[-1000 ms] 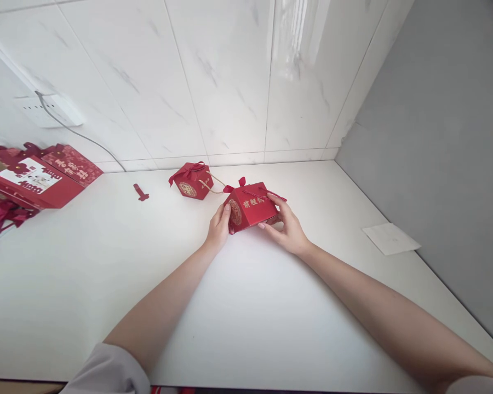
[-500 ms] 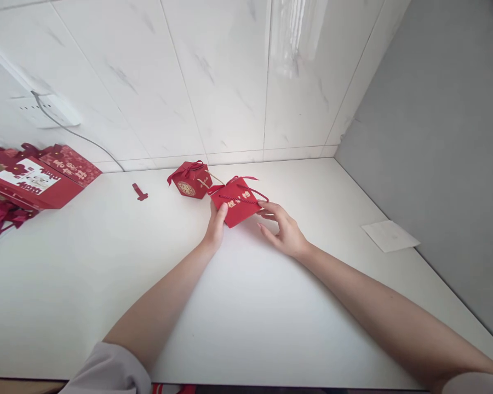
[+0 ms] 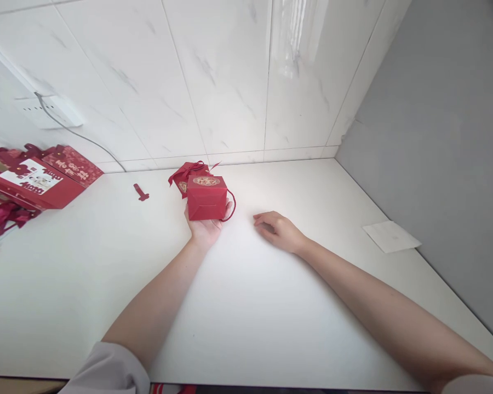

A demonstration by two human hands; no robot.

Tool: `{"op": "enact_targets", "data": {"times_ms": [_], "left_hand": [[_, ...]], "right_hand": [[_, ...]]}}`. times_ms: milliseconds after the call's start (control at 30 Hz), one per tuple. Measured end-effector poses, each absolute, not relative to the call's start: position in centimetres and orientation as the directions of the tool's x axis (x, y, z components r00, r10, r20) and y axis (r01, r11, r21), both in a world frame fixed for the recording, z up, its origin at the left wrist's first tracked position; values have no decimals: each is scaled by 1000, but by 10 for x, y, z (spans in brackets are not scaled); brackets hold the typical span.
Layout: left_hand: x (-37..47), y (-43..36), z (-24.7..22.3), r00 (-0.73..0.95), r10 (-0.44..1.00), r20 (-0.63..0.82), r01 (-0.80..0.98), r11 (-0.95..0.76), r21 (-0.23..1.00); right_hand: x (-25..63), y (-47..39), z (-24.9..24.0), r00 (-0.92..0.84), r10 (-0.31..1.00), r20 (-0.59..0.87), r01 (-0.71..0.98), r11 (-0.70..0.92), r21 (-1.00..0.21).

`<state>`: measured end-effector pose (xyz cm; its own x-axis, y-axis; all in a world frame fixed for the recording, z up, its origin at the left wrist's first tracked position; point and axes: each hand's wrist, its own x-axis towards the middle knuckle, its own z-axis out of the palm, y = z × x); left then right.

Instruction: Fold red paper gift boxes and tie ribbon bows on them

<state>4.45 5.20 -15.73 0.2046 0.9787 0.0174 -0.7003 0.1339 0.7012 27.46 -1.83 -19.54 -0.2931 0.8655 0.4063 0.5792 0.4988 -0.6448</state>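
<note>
My left hand (image 3: 205, 231) holds a small red gift box (image 3: 207, 203) from beneath, its palm turned up. A gold round pattern shows on one face of the box, and a dark red cord loops out at its right. Behind it, partly covered, stands a second red box (image 3: 181, 176) with a ribbon bow. To the right, my right hand (image 3: 277, 230) rests over the white table with its fingers curved and a gap between thumb and fingers; nothing is in it.
Red boxes and ribbons (image 3: 53, 183) are heaped at the far left. A small dark red strip (image 3: 140, 192) lies on the white table (image 3: 238, 317). A white paper (image 3: 391, 236) lies by the grey panel at right. A cable (image 3: 82, 135) hangs along the tiled wall.
The held box has turned over and moved left with my left hand, so its printed text no longer shows. My right hand has come away from it.
</note>
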Motion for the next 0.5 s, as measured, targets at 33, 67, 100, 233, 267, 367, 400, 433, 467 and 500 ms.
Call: {"op": "enact_targets", "data": {"times_ms": [33, 67, 100, 233, 267, 367, 400, 433, 467, 500], "left_hand": [[44, 52, -158, 206, 978, 17, -703, 136, 698], [45, 52, -159, 207, 978, 19, -704, 135, 697], [45, 52, -159, 205, 978, 24, -704, 130, 698], [46, 51, -158, 210, 977, 27, -684, 127, 718], [46, 50, -157, 220, 975, 26, -676, 133, 724], [47, 48, -152, 264, 964, 31, -653, 155, 741], [47, 47, -151, 274, 961, 27, -643, 162, 748], [47, 47, -149, 279, 960, 19, -634, 169, 754], [47, 47, -149, 278, 961, 9, -630, 175, 757], [47, 47, -148, 277, 961, -1, -629, 182, 755]], "right_hand": [[275, -18, -195, -306, 860, 408, 582, 508, -635], [274, -18, -195, -321, 854, 409, 582, 519, -626], [274, -19, -194, -336, 848, 410, 582, 529, -617], [274, -19, -191, -371, 832, 413, 583, 555, -594], [274, -19, -190, -374, 830, 414, 584, 558, -590], [275, -18, -190, -382, 825, 416, 588, 564, -580], [275, -18, -191, -384, 824, 416, 588, 566, -578], [275, -18, -191, -386, 823, 416, 589, 567, -576], [275, -18, -191, -387, 823, 416, 589, 568, -575], [275, -17, -192, -388, 823, 415, 590, 568, -575]]}}
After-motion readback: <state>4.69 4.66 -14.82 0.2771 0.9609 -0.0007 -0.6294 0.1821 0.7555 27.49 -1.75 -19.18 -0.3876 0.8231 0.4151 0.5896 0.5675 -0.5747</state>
